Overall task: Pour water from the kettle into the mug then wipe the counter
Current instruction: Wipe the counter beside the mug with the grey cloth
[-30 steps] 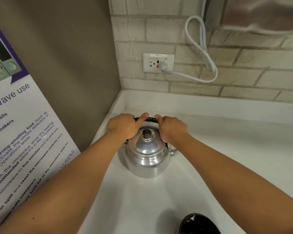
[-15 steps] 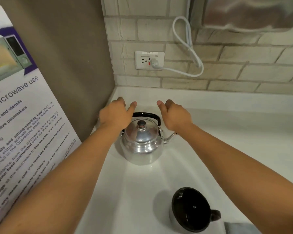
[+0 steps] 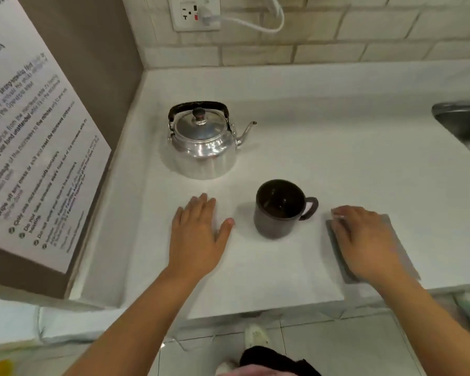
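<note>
A: Left hand (image 3: 198, 234)?
B: Flat on the white table (image 3: 337, 158), fingers spread, gripping nothing. Just left of the mug (image 3: 281, 208), not touching it.
A: Right hand (image 3: 364, 240)?
B: Palm down on the grey cloth (image 3: 402, 245) near the table's front edge, fingers extended, not closed around it.
A: Mug and kettle (image 3: 204, 142)?
B: Mug upright between the hands, handle to the right. Kettle stands behind, lid on, spout pointing right, handle up, untouched.

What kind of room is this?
Probably a shared kitchen or break room: a white counter with a kettle, a sink at its right end, and a microwave-rules poster on the wall.
</note>
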Tool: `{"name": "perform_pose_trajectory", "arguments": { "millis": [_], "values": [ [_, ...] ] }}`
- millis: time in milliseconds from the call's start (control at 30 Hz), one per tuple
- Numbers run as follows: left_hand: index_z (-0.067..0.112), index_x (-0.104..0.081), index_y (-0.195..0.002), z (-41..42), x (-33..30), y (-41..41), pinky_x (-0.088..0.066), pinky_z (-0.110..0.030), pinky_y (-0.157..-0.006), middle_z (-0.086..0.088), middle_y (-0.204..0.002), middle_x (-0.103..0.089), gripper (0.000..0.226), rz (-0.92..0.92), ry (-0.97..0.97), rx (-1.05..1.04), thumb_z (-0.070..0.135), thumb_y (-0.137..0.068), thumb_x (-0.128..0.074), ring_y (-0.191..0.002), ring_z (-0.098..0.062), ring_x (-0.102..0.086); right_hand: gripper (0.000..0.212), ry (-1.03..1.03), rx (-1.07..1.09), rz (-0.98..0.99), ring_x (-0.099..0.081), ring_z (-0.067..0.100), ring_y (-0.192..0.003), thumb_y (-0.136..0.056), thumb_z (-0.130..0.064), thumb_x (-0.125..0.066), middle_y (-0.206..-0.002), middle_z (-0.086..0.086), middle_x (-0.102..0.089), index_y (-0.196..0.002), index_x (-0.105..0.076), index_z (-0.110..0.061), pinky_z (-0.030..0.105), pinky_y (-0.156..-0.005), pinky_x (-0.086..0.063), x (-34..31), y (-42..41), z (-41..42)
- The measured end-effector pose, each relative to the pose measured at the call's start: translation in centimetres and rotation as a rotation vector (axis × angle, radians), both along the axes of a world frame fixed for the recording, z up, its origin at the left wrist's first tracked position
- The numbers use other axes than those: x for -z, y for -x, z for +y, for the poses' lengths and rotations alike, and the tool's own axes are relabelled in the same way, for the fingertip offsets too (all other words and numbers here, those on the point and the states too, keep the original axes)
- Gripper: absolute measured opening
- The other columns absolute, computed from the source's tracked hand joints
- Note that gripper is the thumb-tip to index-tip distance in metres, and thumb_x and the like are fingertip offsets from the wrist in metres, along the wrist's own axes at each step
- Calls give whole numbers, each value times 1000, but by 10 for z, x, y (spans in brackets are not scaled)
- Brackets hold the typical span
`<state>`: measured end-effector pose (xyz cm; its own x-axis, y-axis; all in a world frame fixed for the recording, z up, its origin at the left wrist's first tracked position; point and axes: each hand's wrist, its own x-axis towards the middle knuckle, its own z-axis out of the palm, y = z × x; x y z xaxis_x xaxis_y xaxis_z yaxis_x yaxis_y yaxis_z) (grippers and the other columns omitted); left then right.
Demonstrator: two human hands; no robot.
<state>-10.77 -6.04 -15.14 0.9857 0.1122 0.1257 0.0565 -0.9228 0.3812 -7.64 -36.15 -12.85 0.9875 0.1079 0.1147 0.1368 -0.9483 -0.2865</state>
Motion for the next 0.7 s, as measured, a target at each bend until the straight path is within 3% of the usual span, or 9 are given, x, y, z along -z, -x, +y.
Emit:
{"name": "perform_pose_trajectory", "arguments": {
  "millis": [67,100,167,267,467,633,700],
  "values": [
    [17,-16,-152,-2,14,6,3,-42,-118,-5,-161,-10,74,66,-85,38,63,-95,-19,-147,-21,-2,55,72,-6,179,-15,24,-146,-98,-45,-25,-159,-4,-15,-149,-23,-25,44,-114,-14,19,23,-8],
    [17,-12,-153,-2,17,6,6,-41,-117,-4,-161,-6,75,69,-106,43,65,-95,-14,-147,-20,2,60,89,-17,229,2,20,-148,-96,-51,-17,-158,-11,3,-151,-8,-30,45,-117,-2,24,25,-10],
    [17,-9,-153,-1,17,4,7,-41,-117,-4,-161,-4,76,71,-117,41,66,-94,-10,-147,-20,4,63,119,-43,253,16,21,-147,-89,-60,-4,-151,-18,19,-148,9,-39,49,-115,9,27,16,-12],
    [18,-9,-153,0,15,3,7,-41,-117,-3,-162,-2,77,87,-132,39,66,-93,-8,-147,-19,6,60,134,-98,247,17,23,-146,-86,-65,3,-156,-17,16,-142,15,-49,54,-113,12,25,-24,-13],
    [19,-16,-152,-5,12,3,3,-39,-118,0,-161,-10,73,63,-97,7,64,-95,-17,-147,-15,2,58,195,-263,263,17,26,-146,-94,-55,-5,-161,-6,11,-149,7,-39,56,-113,10,20,-147,30],
    [23,-19,-152,-8,10,1,-3,-40,-118,4,-160,-13,69,62,-75,-28,63,-95,-24,-146,-10,-1,60,312,-810,205,21,23,-145,-94,-57,-5,-161,-7,13,-148,11,-37,51,-113,16,25,-178,97],
    [25,-17,-152,-7,10,1,-5,-40,-119,6,-160,-13,69,73,-81,-35,64,-95,-23,-146,-8,1,60,273,-925,192,20,19,-145,-93,-58,-4,-161,-10,10,-149,9,-38,47,-114,17,25,-182,95]
  ]
}}
